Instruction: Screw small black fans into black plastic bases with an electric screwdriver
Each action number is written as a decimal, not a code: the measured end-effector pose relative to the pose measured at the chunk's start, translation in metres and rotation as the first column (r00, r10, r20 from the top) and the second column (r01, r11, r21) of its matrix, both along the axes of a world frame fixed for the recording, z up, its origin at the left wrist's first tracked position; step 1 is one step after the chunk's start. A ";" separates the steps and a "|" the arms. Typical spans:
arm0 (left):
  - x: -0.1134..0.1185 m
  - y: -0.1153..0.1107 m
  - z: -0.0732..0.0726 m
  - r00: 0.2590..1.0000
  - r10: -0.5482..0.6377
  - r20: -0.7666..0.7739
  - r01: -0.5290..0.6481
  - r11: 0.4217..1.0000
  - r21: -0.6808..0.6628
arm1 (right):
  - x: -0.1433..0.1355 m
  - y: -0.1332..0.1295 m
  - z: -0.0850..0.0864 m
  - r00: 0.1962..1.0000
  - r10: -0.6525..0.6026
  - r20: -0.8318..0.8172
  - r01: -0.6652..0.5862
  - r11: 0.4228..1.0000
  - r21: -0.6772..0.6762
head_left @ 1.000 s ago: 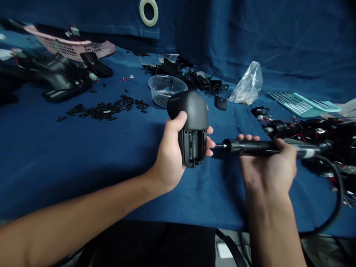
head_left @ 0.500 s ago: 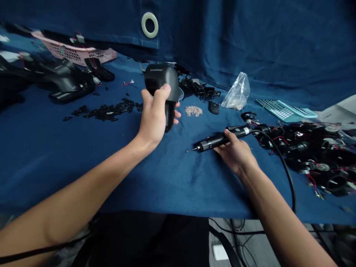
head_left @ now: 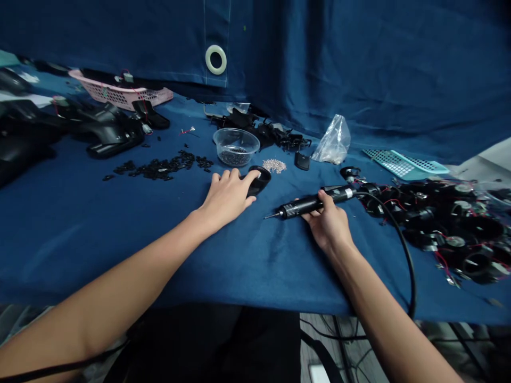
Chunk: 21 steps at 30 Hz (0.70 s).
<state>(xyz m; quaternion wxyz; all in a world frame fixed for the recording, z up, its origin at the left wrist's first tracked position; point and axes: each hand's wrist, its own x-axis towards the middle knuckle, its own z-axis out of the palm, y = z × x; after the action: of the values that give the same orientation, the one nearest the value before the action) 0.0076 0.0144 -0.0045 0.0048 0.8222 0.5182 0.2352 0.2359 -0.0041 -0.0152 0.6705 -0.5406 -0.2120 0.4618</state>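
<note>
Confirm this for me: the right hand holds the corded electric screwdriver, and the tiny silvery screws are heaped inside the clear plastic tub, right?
Not quite: the tiny silvery screws aren't inside the clear plastic tub. The head view shows them heaped on the blue cloth beside it. The right hand does hold the corded electric screwdriver.

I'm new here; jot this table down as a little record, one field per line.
Left hand: on a black housing
Right hand: holding a corded driver
Tub: clear, small dark pieces inside
Right of tub: pile of silver pieces
Back left: pink basket
Back right: turquoise tray
Right side: heap of wired black parts
</note>
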 end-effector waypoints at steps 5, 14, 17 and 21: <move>0.007 -0.017 0.015 0.990 -0.133 0.046 0.123 0.975 0.186 | 0.004 0.000 0.005 0.990 -0.067 -0.120 0.071 0.997 0.027; 0.020 -0.020 0.006 0.937 -0.345 -0.058 0.349 0.908 0.232 | -0.001 -0.002 0.015 0.980 -0.088 -0.176 0.089 0.996 0.001; 0.021 -0.019 0.008 0.934 -0.352 -0.056 0.355 0.905 0.235 | -0.005 -0.004 0.016 0.977 -0.082 -0.194 0.087 0.996 0.017; 0.015 -0.016 0.017 0.916 -0.399 0.048 0.386 0.907 0.170 | -0.006 -0.004 0.016 0.979 -0.081 -0.186 0.095 0.993 0.067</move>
<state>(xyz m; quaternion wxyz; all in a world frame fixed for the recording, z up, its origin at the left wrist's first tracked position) 0.0230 -0.0014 0.0123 0.0086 0.8971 0.3214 0.3030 0.2301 -0.0079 0.0010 0.7269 -0.4788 -0.1429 0.4712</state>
